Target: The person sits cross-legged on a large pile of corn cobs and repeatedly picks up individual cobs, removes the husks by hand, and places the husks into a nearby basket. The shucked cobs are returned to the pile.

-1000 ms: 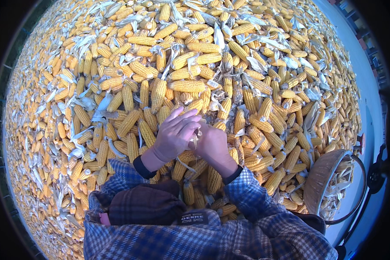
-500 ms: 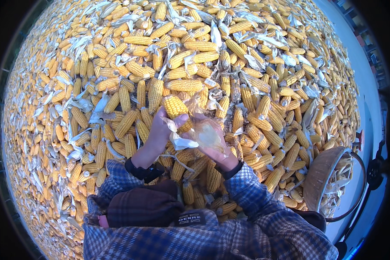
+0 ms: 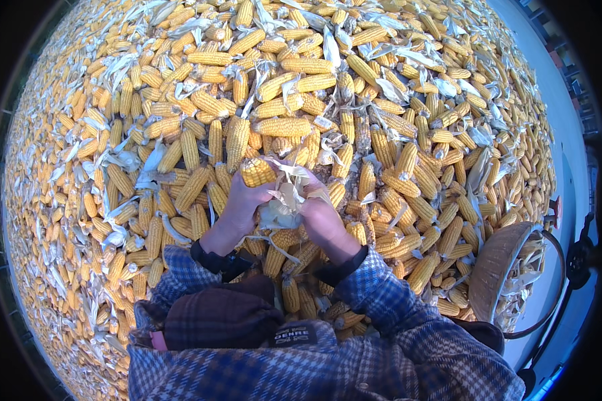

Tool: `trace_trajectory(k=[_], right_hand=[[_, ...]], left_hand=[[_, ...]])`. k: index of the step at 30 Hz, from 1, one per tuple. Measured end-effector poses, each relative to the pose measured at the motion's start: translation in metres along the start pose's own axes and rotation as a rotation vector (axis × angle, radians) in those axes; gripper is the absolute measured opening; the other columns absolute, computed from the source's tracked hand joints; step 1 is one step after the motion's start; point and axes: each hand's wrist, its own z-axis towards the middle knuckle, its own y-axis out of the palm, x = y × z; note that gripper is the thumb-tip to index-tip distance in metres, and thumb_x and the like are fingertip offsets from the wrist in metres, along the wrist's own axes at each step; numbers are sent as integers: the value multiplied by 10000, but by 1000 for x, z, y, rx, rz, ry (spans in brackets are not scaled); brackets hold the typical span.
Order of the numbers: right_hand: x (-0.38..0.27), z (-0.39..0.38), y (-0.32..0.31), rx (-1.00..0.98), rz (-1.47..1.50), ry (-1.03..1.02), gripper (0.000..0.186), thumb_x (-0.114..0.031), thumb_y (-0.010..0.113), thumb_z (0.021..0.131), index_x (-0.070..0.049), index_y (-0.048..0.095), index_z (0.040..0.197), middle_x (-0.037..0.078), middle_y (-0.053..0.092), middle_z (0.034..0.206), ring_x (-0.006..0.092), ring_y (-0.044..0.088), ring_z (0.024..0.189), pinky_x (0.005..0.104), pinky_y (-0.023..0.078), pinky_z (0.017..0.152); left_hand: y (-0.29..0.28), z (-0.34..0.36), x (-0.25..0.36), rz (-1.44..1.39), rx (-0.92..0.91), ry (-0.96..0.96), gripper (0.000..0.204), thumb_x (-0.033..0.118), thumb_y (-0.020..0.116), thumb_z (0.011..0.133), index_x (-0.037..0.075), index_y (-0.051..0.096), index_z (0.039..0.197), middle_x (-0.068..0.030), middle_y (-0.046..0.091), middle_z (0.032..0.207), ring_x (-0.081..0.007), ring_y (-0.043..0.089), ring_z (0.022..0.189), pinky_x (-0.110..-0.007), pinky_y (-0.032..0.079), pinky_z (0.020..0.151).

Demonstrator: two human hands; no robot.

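My left hand (image 3: pixel 242 206) is wrapped round a yellow ear of corn (image 3: pixel 257 172), whose kernelled end sticks out above the fingers. Pale, papery husk (image 3: pixel 287 195) bunches between my two hands and hangs down below them. My right hand (image 3: pixel 323 219) is closed on the husk, with some of its fingertips hidden behind the dry leaves. Both hands are just above a heap of bare corn ears (image 3: pixel 283 127), not far in front of my body.
The heap spreads far to the left and ahead, with loose husks (image 3: pixel 155 158) strewn over it. At the right stands a tilted woven basket (image 3: pixel 495 271) with a curved handle, holding husks. Pale ground (image 3: pixel 572 157) runs along the heap's right edge.
The ear has tipped and dropped slightly toward the left. My right hand, open under the husk before, has turned and closed on it, and the husk is now bunched up.
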Motion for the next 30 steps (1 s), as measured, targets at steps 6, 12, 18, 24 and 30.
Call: trace_trajectory(k=[6,12,18,24,30], right_hand=[[7,12,7,265,112,-23,385,-2,593,944,6,607,1329,110,684,1248,181,650,1132,306,495,1012],[-2,-1,-5,142,449,-15,145,30,531,958,-10,580,1089,16,539,803,142,517,712,302,463,699],[-24,-22,-27,-270,-506,-62,410,61,669,872,-42,584,1259,21,629,1103,112,595,1066,311,492,965],[-49,-11,-41,-107,-284,19,552,-9,699,839,-34,540,1367,60,572,1298,202,575,1201,352,460,1070],[-10,-5,-10,-80,-886,-185,240,-117,714,903,-38,607,1102,170,676,966,313,682,895,401,533,820]], left_hand=[[6,6,1,86,-64,95,397,84,640,775,-15,603,1158,-131,649,1245,-220,635,1165,-378,511,1028],[-21,21,18,-359,314,-72,244,200,619,879,12,618,1034,-144,695,1138,-286,656,1088,-431,520,978],[-40,22,13,-35,262,115,199,143,642,870,11,612,1014,-123,710,946,-244,704,901,-386,558,824],[-19,19,12,340,215,364,246,-65,724,794,24,580,972,-84,696,899,-129,671,832,-272,545,800],[0,10,7,424,279,330,225,-15,706,839,16,577,1022,-57,673,915,-127,662,892,-280,527,830]])
